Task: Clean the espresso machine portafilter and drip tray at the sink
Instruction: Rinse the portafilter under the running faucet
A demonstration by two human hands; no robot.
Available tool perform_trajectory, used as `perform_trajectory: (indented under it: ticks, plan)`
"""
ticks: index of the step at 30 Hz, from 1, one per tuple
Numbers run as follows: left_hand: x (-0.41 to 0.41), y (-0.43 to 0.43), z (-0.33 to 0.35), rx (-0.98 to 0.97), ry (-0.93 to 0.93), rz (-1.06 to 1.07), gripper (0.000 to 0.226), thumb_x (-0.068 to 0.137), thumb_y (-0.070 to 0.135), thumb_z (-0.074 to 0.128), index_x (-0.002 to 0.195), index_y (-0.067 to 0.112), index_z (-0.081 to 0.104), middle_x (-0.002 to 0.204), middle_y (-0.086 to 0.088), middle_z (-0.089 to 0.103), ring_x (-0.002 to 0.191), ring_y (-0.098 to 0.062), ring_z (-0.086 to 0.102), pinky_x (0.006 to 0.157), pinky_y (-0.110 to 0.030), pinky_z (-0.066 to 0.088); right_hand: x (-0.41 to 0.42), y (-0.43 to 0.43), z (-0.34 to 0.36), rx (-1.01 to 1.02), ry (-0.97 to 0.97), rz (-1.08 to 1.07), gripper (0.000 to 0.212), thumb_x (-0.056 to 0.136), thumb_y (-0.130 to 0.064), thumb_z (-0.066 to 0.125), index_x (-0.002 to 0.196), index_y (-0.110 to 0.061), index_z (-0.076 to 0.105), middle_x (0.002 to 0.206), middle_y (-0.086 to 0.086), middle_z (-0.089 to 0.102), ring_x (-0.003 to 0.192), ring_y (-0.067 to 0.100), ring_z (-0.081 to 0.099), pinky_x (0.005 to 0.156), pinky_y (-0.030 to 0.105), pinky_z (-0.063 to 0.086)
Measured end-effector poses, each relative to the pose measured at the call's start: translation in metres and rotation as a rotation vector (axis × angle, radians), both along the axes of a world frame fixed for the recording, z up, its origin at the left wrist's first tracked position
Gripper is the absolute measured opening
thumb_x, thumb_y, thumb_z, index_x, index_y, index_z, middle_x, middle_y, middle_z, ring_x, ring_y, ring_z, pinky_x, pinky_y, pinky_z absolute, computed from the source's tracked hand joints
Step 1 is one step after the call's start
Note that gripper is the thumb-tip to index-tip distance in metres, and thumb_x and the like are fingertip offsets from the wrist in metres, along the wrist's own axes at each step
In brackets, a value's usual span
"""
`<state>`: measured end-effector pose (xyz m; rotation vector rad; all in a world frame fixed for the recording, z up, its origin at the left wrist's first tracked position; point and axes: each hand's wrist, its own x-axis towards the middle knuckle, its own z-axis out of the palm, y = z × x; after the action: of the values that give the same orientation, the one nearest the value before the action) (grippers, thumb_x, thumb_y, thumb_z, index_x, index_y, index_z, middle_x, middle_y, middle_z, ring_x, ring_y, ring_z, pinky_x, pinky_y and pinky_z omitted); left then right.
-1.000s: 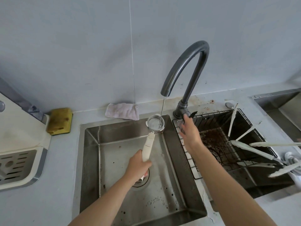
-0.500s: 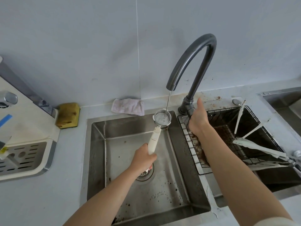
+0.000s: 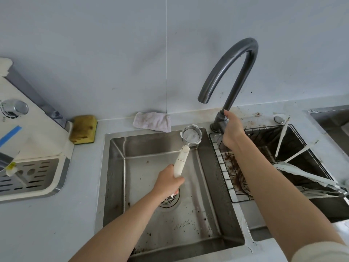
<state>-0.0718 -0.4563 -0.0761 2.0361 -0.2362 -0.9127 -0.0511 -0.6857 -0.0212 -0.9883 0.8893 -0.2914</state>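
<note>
Over the drain of the left sink basin, the left hand is wrapped in a fist round the lower end of the portafilter by its cream handle. The basket end is raised away under the faucet spout, open side up. It looks head-heavy: a metal basket on a stiff, light plastic handle, probably wet and slippery. A full-fist hold low on the handle suits it, with the rim lugs as a second purchase.

Beyond, the right hand curls round the faucet's base, thumb up against the stem.

The drip tray sits in the espresso machine on the counter at far left. It looks rigid and shallow, best lifted level by its edges.

No brand or writing is legible; a blue tape strip shows on the machine.
</note>
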Motion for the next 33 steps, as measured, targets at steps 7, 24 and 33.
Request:
perform_trajectory:
  ticks: [7, 24, 33]
  plan:
    - [0.000, 0.009, 0.002, 0.014, -0.026, 0.017, 0.011, 0.078, 0.006, 0.049, 0.082, 0.012, 0.041, 0.070, -0.004, 0.045, 0.039, -0.015, 0.044, 0.037, -0.022, 0.036, -0.006, 0.002, -0.005, -0.052, 0.076, 0.032, 0.044, 0.088, -0.038, 0.053, 0.125, -0.015, 0.047, 0.116, -0.001, 0.051, 0.112, 0.016, 0.046, 0.100, 0.036, 0.035]
    - [0.029, 0.097, 0.006, 0.423, -0.584, -0.057, 0.025, 0.083, 0.017, 0.058, 0.105, 0.015, 0.046, 0.095, -0.005, 0.063, 0.070, -0.017, 0.056, 0.054, -0.024, 0.041, 0.001, 0.106, 0.016, -0.218, 0.132, 0.552, 0.033, 0.095, -0.030, 0.042, 0.118, -0.011, 0.056, 0.090, 0.004, 0.066, 0.075, 0.017, 0.059, 0.071, 0.029, 0.040]
    - [0.046, 0.124, 0.027, 0.565, -0.941, -0.040, 0.039, 0.079, 0.020, 0.068, 0.113, 0.014, 0.050, 0.104, -0.005, 0.064, 0.087, -0.022, 0.065, 0.063, -0.027, 0.048, 0.007, 0.120, 0.006, -0.405, 0.021, 0.710, 0.007, 0.083, -0.015, 0.067, 0.087, -0.014, 0.061, 0.080, -0.002, 0.065, 0.063, -0.001, 0.063, 0.056, 0.006, 0.045]
